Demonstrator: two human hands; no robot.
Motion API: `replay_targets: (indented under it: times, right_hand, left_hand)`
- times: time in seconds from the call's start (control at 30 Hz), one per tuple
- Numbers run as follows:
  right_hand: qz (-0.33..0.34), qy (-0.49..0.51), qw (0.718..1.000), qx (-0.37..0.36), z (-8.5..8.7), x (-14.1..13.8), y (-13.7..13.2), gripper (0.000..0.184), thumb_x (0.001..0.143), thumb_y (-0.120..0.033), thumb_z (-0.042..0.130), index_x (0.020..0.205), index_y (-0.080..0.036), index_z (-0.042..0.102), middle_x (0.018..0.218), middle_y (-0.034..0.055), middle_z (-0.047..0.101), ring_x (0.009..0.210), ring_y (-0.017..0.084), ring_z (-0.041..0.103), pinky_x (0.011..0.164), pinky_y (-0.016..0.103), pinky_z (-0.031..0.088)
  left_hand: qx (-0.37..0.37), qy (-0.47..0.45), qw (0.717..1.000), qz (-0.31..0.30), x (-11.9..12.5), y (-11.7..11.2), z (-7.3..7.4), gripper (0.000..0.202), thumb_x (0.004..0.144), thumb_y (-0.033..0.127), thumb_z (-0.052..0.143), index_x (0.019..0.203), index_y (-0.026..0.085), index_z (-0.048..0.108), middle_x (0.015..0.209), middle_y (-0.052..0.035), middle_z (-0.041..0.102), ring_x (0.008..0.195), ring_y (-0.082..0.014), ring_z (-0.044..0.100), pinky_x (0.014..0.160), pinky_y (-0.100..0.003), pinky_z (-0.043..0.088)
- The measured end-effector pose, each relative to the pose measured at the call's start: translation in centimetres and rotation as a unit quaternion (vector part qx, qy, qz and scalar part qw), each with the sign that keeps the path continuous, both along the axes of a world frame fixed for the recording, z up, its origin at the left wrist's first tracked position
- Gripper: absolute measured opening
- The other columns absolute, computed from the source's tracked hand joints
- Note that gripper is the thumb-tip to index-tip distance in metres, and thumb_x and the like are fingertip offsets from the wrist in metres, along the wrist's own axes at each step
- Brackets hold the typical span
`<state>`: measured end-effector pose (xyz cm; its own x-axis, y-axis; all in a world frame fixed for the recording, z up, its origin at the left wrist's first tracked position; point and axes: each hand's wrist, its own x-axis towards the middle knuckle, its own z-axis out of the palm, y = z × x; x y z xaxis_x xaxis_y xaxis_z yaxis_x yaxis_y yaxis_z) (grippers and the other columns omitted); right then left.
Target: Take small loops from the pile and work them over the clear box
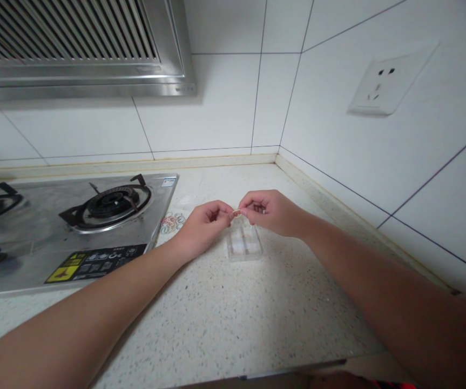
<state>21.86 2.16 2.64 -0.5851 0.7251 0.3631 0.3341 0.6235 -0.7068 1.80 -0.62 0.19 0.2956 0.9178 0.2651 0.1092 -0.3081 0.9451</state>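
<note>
A thin pale-yellow rubber band point(236, 212) is pinched between the fingertips of both hands. My left hand point(205, 227) grips its left end, and my right hand point(271, 212) grips the right end, close beside it. Beneath the hands, a clear plastic box point(245, 249) with compartments rests on the counter; its far part is partly hidden by the fingers. To the left of my left hand lies a small pile of coloured rubber bands point(171, 222), red, yellow and dark ones among them.
A steel gas stove point(135, 237) with black burners borders the speckled counter point(216, 324) on the left. Above it hangs a range hood point(168, 75). White tiled walls meet in the back corner, and a socket point(380, 84) is on the right wall.
</note>
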Motion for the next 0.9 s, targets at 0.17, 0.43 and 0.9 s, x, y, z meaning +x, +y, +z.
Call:
replay_targets:
  times: [0.17,0.43,0.9]
  right_hand:
    - [0.006,0.007,1.0,-0.002,-0.04,-0.01,0.02,0.018,0.086,-0.033,0.058,0.085,-0.017,0.064,0.061,-0.0023,0.056,0.056,0.01,0.045,0.05,0.024,0.034]
    - [0.012,0.008,1.0,-0.003,-0.03,-0.01,0.09,0.017,0.085,-0.033,0.059,0.083,-0.017,0.063,0.061,-0.0025,0.055,0.055,0.01,0.045,0.05,0.024,0.033]
    - [0.009,0.006,1.0,-0.005,0.03,0.02,0.01,0.017,0.084,-0.034,0.061,0.081,-0.017,0.06,0.061,-0.0025,0.055,0.056,0.01,0.045,0.05,0.024,0.034]
  left_hand:
    - [0.006,0.001,1.0,0.0,0.02,0.05,0.0,0.021,0.084,0.035,0.063,0.085,0.014,0.063,0.069,0.0014,0.055,0.059,-0.0088,0.044,0.055,-0.022,0.033]
    - [0.007,-0.002,1.0,-0.004,-0.04,0.21,-0.12,0.024,0.083,0.038,0.064,0.085,0.014,0.063,0.068,0.002,0.055,0.059,-0.0088,0.044,0.056,-0.022,0.034]
    - [0.009,-0.004,1.0,-0.003,0.05,0.16,-0.05,0.023,0.083,0.036,0.066,0.083,0.014,0.062,0.068,0.0024,0.053,0.059,-0.0084,0.042,0.055,-0.023,0.032]
